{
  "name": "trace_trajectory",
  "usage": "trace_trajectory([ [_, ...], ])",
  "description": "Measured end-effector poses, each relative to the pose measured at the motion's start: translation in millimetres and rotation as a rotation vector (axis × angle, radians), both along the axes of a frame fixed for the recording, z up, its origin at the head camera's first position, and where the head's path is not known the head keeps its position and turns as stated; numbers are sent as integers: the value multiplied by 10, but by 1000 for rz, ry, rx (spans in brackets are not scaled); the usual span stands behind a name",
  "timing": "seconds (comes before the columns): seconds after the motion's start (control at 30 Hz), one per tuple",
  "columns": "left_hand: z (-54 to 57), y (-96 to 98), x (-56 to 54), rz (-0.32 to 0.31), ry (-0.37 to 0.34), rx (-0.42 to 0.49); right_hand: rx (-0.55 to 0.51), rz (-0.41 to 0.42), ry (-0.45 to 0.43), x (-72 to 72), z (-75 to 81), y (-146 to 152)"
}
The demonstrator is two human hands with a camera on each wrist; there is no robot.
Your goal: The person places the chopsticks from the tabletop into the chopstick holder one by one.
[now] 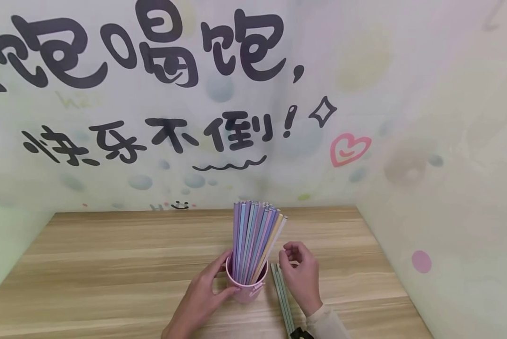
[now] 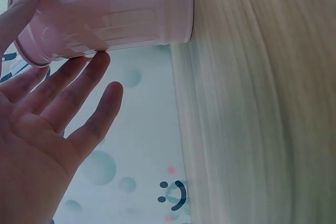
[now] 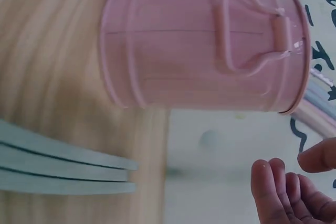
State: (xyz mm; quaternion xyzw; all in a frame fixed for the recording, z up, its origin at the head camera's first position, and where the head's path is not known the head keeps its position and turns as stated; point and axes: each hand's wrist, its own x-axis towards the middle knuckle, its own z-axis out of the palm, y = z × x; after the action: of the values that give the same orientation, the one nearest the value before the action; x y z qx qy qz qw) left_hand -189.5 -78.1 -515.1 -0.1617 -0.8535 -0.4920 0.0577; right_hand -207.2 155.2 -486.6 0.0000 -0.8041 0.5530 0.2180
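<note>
A pink bucket-like cup [image 1: 246, 295] with a small side handle [image 3: 226, 32] stands upright on the table, holding a thick bundle of long pastel sticks [image 1: 253, 245]. My left hand [image 1: 198, 295] holds the cup near its rim, the thumb in front and fingers along the far side. To the right of the cup is my right hand [image 1: 303, 278]; its fingers are loosely bent, the thumb stands apart from them, and nothing is between them. Several light green sticks [image 1: 282, 299] lie side by side on the table, partly beneath the right hand and wrist in the head view.
The wood-grain table [image 1: 122, 268] meets a pale wall [image 1: 219, 188] at the back, printed with black characters and coloured dots. Another wall [image 1: 448, 197] borders the right edge. A black object [image 1: 301, 333] shows at the right wrist beside a light sleeve [image 1: 327, 325].
</note>
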Motion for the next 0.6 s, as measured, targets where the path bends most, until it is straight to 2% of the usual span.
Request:
trace_trajectory([
  [0.3,9,-2,-4,-5,-4,-1,180,46,-156,10,-302,198],
  [0.6,15,2,-9,-11,0,-1,309,98,-336,81,-449,280],
])
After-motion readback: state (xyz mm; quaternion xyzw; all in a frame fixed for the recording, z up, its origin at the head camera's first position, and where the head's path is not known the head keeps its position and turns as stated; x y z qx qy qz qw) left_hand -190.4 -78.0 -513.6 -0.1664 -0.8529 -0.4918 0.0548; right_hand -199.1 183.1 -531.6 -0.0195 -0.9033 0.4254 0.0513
